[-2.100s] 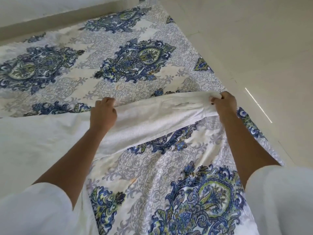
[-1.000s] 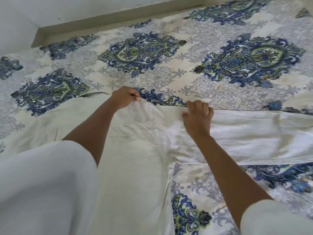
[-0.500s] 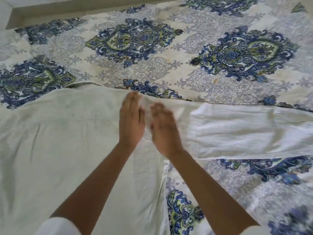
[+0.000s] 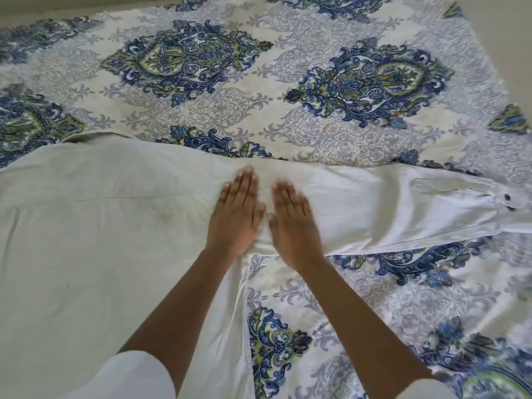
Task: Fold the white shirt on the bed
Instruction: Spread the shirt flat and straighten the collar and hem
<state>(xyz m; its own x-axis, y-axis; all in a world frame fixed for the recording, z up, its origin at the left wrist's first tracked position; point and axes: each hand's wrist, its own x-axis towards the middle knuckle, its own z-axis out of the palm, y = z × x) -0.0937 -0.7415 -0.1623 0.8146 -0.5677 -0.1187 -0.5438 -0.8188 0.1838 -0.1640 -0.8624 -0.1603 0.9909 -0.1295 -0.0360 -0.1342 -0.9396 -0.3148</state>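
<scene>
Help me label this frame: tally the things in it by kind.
shirt: 1
hands: 2 (left hand, right hand)
bedsheet: 1
Total: 4

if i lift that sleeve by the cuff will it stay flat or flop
Likely floppy: the sleeve lies limp with soft creases, so it should sag from the cuff. Probably light, since it lies thin and flat.

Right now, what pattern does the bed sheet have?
The bed sheet shows blue-and-green ornate medallions with grey scrollwork on cream; head view.
</scene>
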